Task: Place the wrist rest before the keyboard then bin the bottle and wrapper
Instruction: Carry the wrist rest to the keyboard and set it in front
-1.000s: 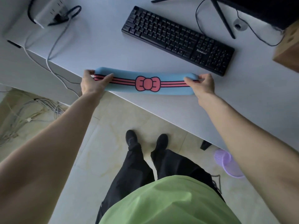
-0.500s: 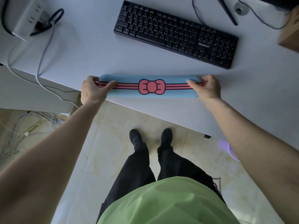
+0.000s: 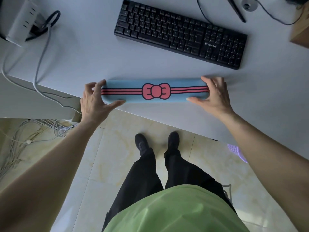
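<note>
A blue wrist rest (image 3: 155,92) with a pink bow and stripes lies flat on the white desk (image 3: 93,61), close to its front edge. The black keyboard (image 3: 180,33) sits farther back and slants to the right, with a gap of bare desk between the two. My left hand (image 3: 93,101) grips the rest's left end, fingers on the far side and thumb along the near edge. My right hand (image 3: 214,96) grips the right end the same way. No bottle or wrapper is in view.
A white power strip (image 3: 21,19) with grey cables (image 3: 41,64) sits at the back left. Monitor stand legs (image 3: 235,10) and a wooden box (image 3: 301,32) are at the back right. A purple basket (image 3: 237,152) peeks out under the desk. Loose cables (image 3: 25,139) lie on the floor.
The wrist rest has come down flat onto the desk near the front edge. Both thumbs have slid from its top to its near edge.
</note>
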